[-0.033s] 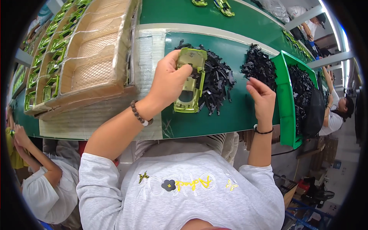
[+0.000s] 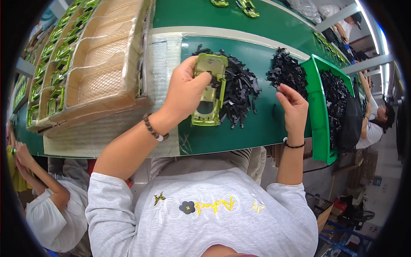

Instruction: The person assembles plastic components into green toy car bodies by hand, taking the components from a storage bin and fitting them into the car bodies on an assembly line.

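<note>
My left hand is closed around a translucent yellow-green toy car body shell, held upright with the thumb across its middle. The shell hangs over the left edge of a pile of small black plastic pieces on the green table. My right hand is in the air, fingers half curled and thumb slightly apart, with nothing visible between them. It is just in front of a second heap of black pieces. A dark sliver shows left of the right thumb.
On the left stands a brown compartment tray, with green shells in its left rows. At right is a green bin of black parts. More green shells lie beyond a pale strip. Co-workers sit at both sides.
The view has shifted slightly, moving the shell and table a little left in the picture. A dark sliver now shows beside my right thumb. My left hand still grips the car shell.
</note>
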